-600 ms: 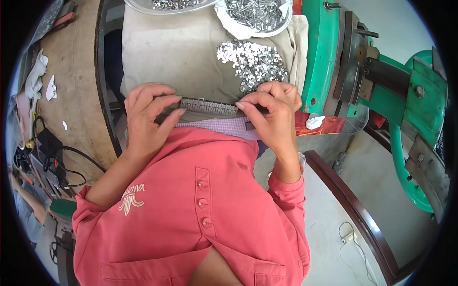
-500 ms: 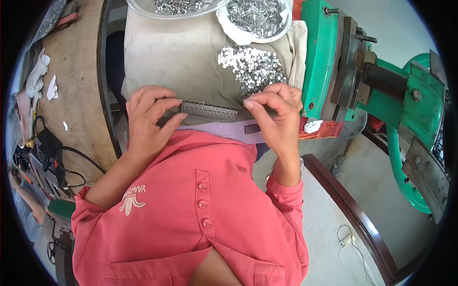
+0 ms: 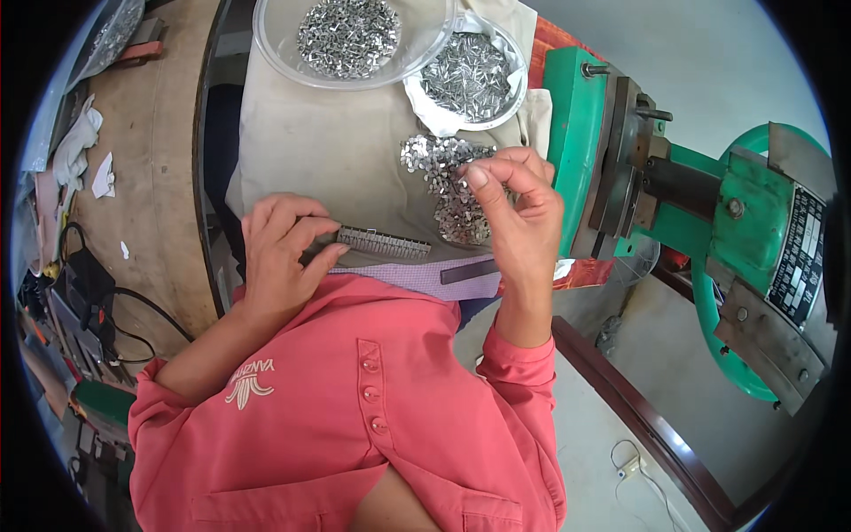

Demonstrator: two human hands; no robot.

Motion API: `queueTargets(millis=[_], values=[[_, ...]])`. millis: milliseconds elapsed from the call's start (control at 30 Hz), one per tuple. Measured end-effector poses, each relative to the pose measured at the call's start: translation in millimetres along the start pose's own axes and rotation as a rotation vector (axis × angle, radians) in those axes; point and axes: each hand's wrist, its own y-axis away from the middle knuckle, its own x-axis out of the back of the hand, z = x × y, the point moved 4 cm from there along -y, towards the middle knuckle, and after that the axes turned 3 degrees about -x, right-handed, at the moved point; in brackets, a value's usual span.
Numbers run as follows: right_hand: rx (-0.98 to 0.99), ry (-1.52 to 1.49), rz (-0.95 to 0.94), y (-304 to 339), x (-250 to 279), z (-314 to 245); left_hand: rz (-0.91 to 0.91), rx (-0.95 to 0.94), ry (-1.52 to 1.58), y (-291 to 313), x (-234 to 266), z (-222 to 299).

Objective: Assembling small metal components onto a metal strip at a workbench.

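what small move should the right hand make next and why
Probably pinch one piece from the loose pile of small, shiny silver metal bits: the right hand is poised at that pile, its fingers close together. Whether they already grip a piece is too small to tell. The left hand holds one end of the narrow grey comb-like metal bar.

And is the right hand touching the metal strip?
Apart. The head view shows grey-beige cloth between the right hand and the metal strip.
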Motion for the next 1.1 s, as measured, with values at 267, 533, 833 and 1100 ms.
queueTargets(millis=[267,533,833,1100], values=[[0.094,0.077,0.235,-57.8,5.5,-11.3,0.001,-0.007,-0.016,2.7,-1.2,1.9],[0.124,0.028,0.22,-49.6,2.2,-4.7,-0.01,0.004,-0.011,3.4,-2.0,-1.7],[0.27,0.334,0.35,-51.4,8.4,-14.3,-0.018,-0.009,-0.027,-1.8,-3.3,-0.7],[0.324,0.5,0.354,-57.5,0.3,-3.5,-0.009,-0.008,-0.034,2.3,-4.5,0.5]])
